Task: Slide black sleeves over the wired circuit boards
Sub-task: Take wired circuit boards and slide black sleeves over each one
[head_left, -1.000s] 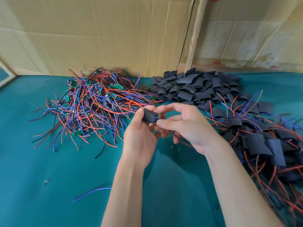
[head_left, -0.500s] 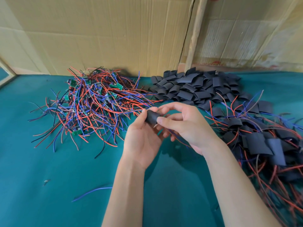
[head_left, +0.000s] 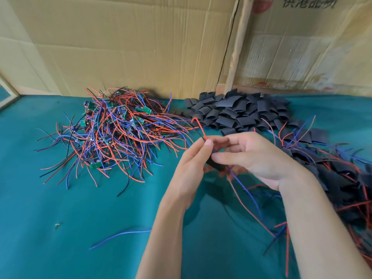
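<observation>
Above the teal table, my left hand and my right hand meet around one black sleeve. Both pinch it; most of it is hidden behind my fingers. A red wire sticks up out of its top by my left thumb, and blue and red wires trail down from its lower end. A tangled pile of wired green circuit boards lies to the left. Loose black sleeves are heaped at the back. Sleeved boards are piled at the right.
Cardboard sheets stand as a wall behind the table, with a wooden post between them. A loose blue wire lies on the teal cloth near the front left.
The sleeve has turned from lying crosswise to more upright between my fingers, and a red wire now pokes out of its top. The trailing wires hang lower right.
</observation>
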### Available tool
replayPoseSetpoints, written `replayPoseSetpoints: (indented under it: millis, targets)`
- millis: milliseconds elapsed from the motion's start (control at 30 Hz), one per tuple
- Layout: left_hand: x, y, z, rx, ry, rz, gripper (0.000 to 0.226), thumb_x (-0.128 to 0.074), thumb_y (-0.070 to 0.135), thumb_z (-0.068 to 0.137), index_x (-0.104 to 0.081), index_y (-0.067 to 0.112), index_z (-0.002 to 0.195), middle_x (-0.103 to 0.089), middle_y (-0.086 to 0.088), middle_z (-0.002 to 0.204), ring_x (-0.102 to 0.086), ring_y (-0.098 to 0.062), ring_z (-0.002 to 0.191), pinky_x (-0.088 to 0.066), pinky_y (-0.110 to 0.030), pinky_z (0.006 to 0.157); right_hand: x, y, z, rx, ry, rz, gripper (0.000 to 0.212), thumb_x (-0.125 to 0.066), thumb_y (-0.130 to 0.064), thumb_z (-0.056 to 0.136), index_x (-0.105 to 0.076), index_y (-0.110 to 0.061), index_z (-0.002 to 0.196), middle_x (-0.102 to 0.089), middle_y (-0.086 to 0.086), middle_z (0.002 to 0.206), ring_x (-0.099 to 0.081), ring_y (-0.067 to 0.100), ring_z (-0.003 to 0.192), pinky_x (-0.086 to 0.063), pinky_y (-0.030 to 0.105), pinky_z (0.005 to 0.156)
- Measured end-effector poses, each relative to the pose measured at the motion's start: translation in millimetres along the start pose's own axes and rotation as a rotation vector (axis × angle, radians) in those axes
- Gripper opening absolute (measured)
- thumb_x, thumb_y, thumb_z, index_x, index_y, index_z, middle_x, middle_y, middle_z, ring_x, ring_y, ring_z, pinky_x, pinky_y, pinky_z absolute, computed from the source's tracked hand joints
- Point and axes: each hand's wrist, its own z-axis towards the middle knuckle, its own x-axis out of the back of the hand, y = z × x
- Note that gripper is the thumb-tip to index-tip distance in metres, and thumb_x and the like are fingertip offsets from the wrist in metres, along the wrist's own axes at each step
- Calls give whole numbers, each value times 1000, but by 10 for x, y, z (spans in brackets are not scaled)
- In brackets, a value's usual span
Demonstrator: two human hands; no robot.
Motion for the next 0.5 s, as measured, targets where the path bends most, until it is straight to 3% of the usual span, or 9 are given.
replayPoseSetpoints:
  millis: [100, 167, 233, 300, 367, 433, 500]
  targets:
    - [33, 7, 10, 7, 226, 64, 24, -55, 35, 93, -73, 20, 98, -74, 4, 97, -69, -14, 91, -55, -33, 76, 270, -113, -227, -26, 126, -55, 30, -83, -22, 68, -76, -8, 94, -76, 13, 81, -70, 27, 59, -57, 27, 49]
    - [101, -16, 16, -31, 512, 324, 12, -60, 23, 92, -72, 21, 90, -72, 7, 93, -65, -8, 87, -55, -39, 84, 561, -224, -480, -44, 259, -190, 41, -85, -37, 55, -77, -15, 89, -77, 12, 78, -71, 23, 57, -54, 22, 46]
    - [173, -25, 8, -63, 754, 575, 20, -58, 11, 89, -71, 23, 98, -65, 1, 104, -61, -8, 88, -47, -36, 94, 846, -305, -750, -132, 363, -381, 46, -89, -43, 47, -77, -24, 88, -77, 9, 74, -68, 11, 55, -51, 18, 45]
    - [210, -20, 13, -14, 752, 712, 34, -57, 13, 88, -68, 25, 118, -56, -2, 116, -57, -17, 102, -38, -23, 92, 1093, -286, -952, -254, 453, -567, 49, -96, -45, 40, -76, -38, 84, -77, -1, 74, -66, 5, 54, -50, 16, 46]
    - [213, -37, 33, 50, 631, 835, 42, -56, 17, 88, -62, 22, 129, -56, -2, 122, -55, -22, 113, -37, -26, 89, 1280, -228, -1006, -252, 588, -665, 41, -93, -56, 48, -72, -49, 83, -76, -17, 76, -69, 4, 59, -51, 20, 56]
    - [206, -51, 31, 64, 599, 857, 45, -56, 19, 89, -59, 20, 134, -60, -1, 123, -57, -24, 112, -44, -34, 94, 1180, -244, -917, -135, 672, -650, 42, -76, -68, 51, -71, -50, 88, -74, -24, 79, -70, 0, 71, -53, 21, 72]
    - [194, -21, 14, 24, 661, 782, 41, -57, 18, 89, -63, 19, 130, -66, -1, 116, -61, -18, 95, -47, -33, 92, 803, -334, -691, -8, 628, -614, 45, -70, -68, 53, -74, -47, 92, -75, -21, 80, -71, -1, 73, -57, 27, 73]
